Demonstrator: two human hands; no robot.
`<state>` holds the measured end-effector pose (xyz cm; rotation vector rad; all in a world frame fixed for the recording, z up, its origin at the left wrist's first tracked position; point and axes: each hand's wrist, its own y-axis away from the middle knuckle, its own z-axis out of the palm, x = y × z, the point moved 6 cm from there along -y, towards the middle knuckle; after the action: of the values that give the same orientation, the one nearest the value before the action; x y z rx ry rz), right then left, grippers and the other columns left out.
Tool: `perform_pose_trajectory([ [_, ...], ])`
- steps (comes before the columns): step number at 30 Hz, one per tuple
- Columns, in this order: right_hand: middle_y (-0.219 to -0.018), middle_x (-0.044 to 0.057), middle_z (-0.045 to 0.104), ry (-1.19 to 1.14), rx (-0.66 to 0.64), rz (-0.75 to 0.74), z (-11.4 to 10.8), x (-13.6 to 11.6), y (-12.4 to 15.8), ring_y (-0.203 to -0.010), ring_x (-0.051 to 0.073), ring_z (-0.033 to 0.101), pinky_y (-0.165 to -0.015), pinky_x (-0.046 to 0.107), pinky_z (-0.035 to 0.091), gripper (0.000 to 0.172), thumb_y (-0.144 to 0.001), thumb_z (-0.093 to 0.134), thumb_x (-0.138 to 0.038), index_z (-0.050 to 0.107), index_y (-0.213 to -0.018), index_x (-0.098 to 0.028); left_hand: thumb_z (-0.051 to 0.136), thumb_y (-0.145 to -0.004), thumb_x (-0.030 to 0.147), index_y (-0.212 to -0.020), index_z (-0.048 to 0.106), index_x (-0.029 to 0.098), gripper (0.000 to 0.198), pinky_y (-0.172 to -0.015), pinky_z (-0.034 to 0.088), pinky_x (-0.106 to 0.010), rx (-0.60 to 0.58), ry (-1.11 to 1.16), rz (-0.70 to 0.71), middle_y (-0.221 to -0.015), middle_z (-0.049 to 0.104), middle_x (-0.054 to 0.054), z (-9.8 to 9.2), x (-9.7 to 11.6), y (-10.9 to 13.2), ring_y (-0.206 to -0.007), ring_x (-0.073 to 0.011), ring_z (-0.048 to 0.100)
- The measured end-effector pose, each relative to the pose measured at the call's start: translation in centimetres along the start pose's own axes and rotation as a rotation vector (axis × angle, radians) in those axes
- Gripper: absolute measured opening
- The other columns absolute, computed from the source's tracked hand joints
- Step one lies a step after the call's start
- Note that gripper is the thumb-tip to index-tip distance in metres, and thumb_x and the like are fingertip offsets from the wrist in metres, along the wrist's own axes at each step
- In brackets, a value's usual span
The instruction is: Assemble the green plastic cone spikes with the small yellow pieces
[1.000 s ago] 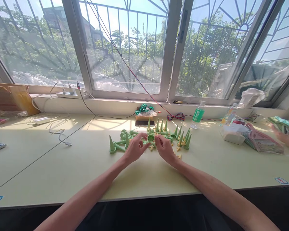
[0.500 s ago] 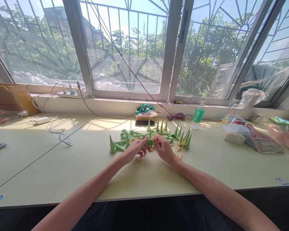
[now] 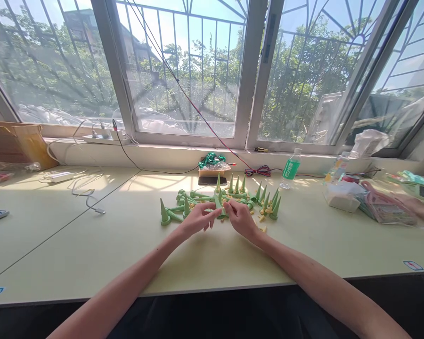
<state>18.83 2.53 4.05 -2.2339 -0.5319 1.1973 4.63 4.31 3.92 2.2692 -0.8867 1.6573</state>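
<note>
A: Where is the green spike [image 3: 218,207] lying?
B: Between the two hands, just above the table [image 3: 127,245] — the left hand [image 3: 197,220] is pinching one side, the right hand [image 3: 240,219] is clamping fingertips on the other, right in front of the pile of spikes [image 3: 265,200].

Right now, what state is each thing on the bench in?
held cone, off the table, pinched between both hands.
left hand, fingertips closed on the held cone.
right hand, fingertips closed on its other side.
standing cones, upright, tips up.
lying cones, on their sides.
water bottle, upright, capped.
phone, flat, screen dark.
power strip, cables plugged in.
</note>
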Motion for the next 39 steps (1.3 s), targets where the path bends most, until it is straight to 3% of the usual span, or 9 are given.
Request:
perform_pose_trajectory([
  [5,-0.054,-0.004,0.037,0.028,-0.009,0.029,0.0,0.0,-0.1,-0.052,0.011,0.032,-0.051,0.026,0.024,0.046,-0.098,0.037,-0.048,0.034,-0.061,-0.021,0.066,-0.082,0.049,-0.086,0.062,0.016,0.034,-0.046,0.044,-0.02,0.138,-0.217,0.211,-0.085,0.056,-0.002,-0.4,0.9,0.2,-0.056,-0.0082,0.052],
  [8,-0.054,-0.003,0.037,0.034,-0.012,0.035,0.0,0.0,-0.1,-0.052,0.011,0.032,-0.051,0.027,0.024,0.047,-0.098,0.036,-0.048,0.033,-0.06,-0.021,0.064,-0.084,0.047,-0.088,0.064,0.016,0.031,-0.046,0.045,-0.02,0.165,-0.288,0.269,-0.092,0.054,-0.004,-0.3,1.3,0.4,-0.058,-0.0077,0.052],
  [22,-0.053,-0.003,0.04,0.056,-0.017,0.006,0.2,0.3,-0.2,-0.051,0.011,0.033,-0.05,0.026,0.025,0.048,-0.098,0.037,-0.049,0.039,-0.06,-0.02,0.063,-0.087,0.041,-0.098,0.067,0.017,0.027,-0.047,0.045,-0.02,0.168,-0.36,0.307,-0.085,0.055,-0.003,-0.3,1.3,0.4,-0.057,-0.0083,0.052],
  [31,-0.053,-0.001,0.045,0.012,-0.037,0.069,0.4,0.5,-0.3,-0.05,0.012,0.039,-0.052,0.026,0.027,0.05,-0.099,0.035,-0.046,0.04,-0.057,-0.02,0.059,-0.09,0.034,-0.106,0.067,0.021,0.022,-0.05,0.045,-0.02,0.163,-0.453,0.392,-0.098,0.059,-0.005,-0.2,1.5,0.5,-0.056,-0.0068,0.052],
  [39,-0.054,-0.005,0.035,-0.006,0.099,0.076,-0.3,0.5,-0.2,-0.052,0.011,0.031,-0.051,0.025,0.024,0.047,-0.098,0.037,-0.05,0.037,-0.062,-0.02,0.06,-0.087,0.044,-0.108,0.064,0.018,0.033,-0.046,0.043,-0.021,0.328,-0.407,0.284,-0.102,0.061,-0.007,-1.2,1.1,0.1,-0.052,-0.0068,0.051],
])
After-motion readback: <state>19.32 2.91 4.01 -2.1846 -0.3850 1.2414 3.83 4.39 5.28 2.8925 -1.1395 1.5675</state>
